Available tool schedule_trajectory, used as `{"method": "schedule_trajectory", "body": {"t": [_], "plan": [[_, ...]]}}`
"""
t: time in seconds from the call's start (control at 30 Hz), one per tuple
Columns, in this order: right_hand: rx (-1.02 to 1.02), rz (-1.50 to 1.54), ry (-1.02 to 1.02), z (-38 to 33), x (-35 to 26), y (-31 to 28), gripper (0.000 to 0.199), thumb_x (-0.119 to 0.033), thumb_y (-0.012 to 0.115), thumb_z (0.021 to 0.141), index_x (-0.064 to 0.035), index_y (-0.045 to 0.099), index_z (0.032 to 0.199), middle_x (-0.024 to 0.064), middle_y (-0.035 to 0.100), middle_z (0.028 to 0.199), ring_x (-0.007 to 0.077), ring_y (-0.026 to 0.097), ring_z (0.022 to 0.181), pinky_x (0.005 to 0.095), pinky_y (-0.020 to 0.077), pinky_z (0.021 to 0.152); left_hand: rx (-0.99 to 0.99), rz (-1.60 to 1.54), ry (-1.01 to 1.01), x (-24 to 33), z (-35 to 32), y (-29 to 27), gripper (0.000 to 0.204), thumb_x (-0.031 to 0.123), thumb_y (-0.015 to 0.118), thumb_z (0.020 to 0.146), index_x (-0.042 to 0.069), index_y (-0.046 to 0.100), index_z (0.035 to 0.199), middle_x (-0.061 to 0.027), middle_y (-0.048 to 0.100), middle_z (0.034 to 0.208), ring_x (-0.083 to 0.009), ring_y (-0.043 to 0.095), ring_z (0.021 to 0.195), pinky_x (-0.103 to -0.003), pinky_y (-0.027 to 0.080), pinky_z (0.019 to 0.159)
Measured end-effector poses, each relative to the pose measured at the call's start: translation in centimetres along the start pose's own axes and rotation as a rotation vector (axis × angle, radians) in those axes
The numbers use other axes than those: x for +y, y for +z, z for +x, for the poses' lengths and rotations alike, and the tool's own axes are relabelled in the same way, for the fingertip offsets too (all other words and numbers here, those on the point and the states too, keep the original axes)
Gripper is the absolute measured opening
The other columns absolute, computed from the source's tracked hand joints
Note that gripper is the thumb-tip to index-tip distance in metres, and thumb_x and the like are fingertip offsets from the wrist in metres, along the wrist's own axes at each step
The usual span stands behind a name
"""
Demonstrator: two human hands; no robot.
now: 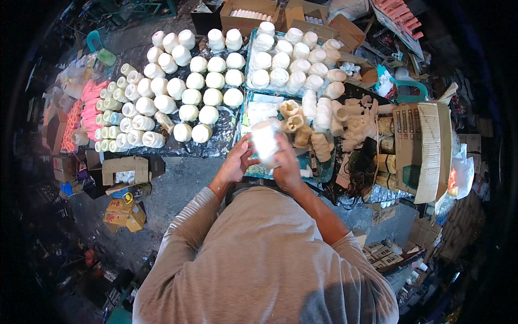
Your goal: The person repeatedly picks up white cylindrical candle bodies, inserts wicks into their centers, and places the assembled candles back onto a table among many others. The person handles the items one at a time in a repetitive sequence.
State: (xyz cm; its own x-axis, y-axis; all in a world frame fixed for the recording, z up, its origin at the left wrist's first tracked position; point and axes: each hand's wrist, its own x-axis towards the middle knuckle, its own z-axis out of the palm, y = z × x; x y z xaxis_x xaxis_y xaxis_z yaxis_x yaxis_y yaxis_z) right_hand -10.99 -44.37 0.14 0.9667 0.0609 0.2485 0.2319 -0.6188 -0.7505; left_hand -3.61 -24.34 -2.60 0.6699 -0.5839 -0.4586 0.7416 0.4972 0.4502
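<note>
In front of my chest, a glossy white cylindrical piece (266, 141) is held up, smeared by motion and bright with glare. My right hand (287, 166) grips its right side and lower end. My left hand (237, 160) is at its left side, with fingers curved and apart; the fingertips are close to the piece, and whether they touch it I cannot tell. Just beyond my hands are hollow yellowish pieces (292, 109) and stacked white ribbed cylinders (322, 114) on the table.
Rows of rounded white pieces (215, 81) cover the dark sheeted table at left. More white pieces (297, 51) stand on a tray behind. Pink sticks (93, 102) lie far left. An open cardboard box (418, 148) stands right; a yellow box (125, 213) is on the floor.
</note>
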Motion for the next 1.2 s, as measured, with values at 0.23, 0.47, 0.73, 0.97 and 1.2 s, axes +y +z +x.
{"method": "schedule_trajectory", "body": {"t": [0.23,0.47,0.73,0.97,1.2], "plan": [[-0.163,0.245,0.078,2.2,-0.5,-5.3,0.052,-0.009,0.079,0.083,-0.0027,0.058,0.130,0.0257,0.047,0.157,0.0421,0.052,0.140,0.0435,0.0441,0.116,0.228,0.889,0.475,0.4,1.8,5.7,0.050,0.005,0.088,0.076,0.004,0.066,0.121,-0.0130,0.067,0.127,-0.0270,0.065,0.116,-0.043,0.052,0.099],[-0.345,0.179,0.220,0.6,1.3,-5.0,0.082,-0.017,0.085,0.085,-0.0058,0.046,0.157,0.0248,0.060,0.147,0.0376,0.065,0.129,0.0427,0.0526,0.106,-0.014,1.593,0.898,-3.4,1.5,4.0,0.063,0.010,0.086,0.070,0.006,0.065,0.130,-0.0180,0.068,0.125,-0.0416,0.064,0.116,-0.049,0.051,0.101],[-0.304,0.576,0.471,-1.2,7.3,-3.3,0.044,-0.021,0.084,0.087,-0.0028,0.071,0.124,0.0229,0.074,0.113,0.0301,0.075,0.094,0.0383,0.0591,0.084,0.579,0.856,0.476,-8.2,-2.0,1.5,0.051,0.011,0.091,0.081,0.004,0.064,0.123,-0.0021,0.072,0.110,-0.0132,0.068,0.099,-0.033,0.057,0.089],[-0.218,-0.156,0.427,5.4,10.8,4.6,0.032,-0.034,0.071,0.096,-0.0034,0.072,0.087,0.0225,0.073,0.086,0.0436,0.071,0.083,0.0546,0.0541,0.079,0.769,0.720,0.528,-3.7,-6.7,-1.8,0.050,0.002,0.088,0.078,0.005,0.061,0.120,-0.0037,0.071,0.107,-0.0153,0.069,0.097,-0.034,0.058,0.089],[-0.094,-0.367,0.819,16.3,11.7,11.1,0.041,-0.039,0.070,0.094,-0.0030,0.073,0.113,0.0257,0.076,0.107,0.0445,0.074,0.103,0.0515,0.0584,0.093,0.555,0.679,0.551,-1.0,-6.3,-0.5,0.063,0.011,0.096,0.075,0.006,0.061,0.127,-0.0008,0.070,0.106,-0.0129,0.066,0.097,-0.031,0.056,0.088]]}}
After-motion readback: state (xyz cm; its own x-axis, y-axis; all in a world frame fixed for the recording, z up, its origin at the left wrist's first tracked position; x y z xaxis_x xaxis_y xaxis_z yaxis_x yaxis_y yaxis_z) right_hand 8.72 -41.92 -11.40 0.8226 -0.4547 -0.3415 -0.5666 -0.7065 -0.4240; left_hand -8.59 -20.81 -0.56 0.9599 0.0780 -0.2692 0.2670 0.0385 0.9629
